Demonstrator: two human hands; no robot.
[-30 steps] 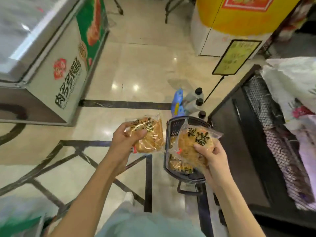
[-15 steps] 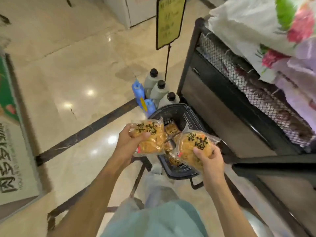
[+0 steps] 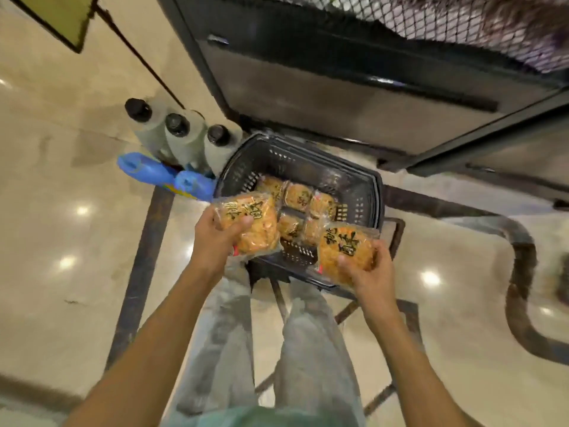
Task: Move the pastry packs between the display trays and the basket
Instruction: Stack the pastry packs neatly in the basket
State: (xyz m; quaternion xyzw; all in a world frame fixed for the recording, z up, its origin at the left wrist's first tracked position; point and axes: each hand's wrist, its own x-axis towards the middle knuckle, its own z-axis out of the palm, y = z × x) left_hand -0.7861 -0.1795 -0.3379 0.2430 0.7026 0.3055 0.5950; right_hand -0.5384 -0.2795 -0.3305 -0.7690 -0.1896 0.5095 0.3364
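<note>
Left hand (image 3: 215, 238): curled round a clear-wrapped pastry pack (image 3: 251, 224), thumb pressed across its printed face, fingers hidden behind.
Left pack: held tilted over the near-left rim of the basket (image 3: 363, 192), black characters on the wrapper facing up.
Right hand (image 3: 369, 272): gripping a second pastry pack (image 3: 346, 249) from its near edge, thumb on the front, fingertips wrapped round the right side.
Right pack: held over the near-right rim of the basket, just beside the loose packs (image 3: 300, 204) lying inside.
Basket: dark plastic with slotted walls, sitting on the floor against the foot of the display stand (image 3: 354, 97).
Packs in basket: several round golden pastries in clear wrap, lying flat across the bottom (exact count hard to tell, some overlapped by the held packs).
Display stand: dark metal frame, blurred mesh (image 3: 462, 35) along its top edge.
Bottles: three pale bottles (image 3: 181, 137) with black caps standing together at the basket's far-left corner.
Blue containers (image 3: 166, 177): lying just beside the bottles, touching the basket's left wall.
Floor (image 3: 61, 241): glossy pale stone with dark inlaid strips and light reflections.
Sign (image 3: 58, 16): yellow-green panel on a thin dark pole, upper left.
Legs (image 3: 308, 349): pale grey trousers below the arms, near the basket's front edge.
</note>
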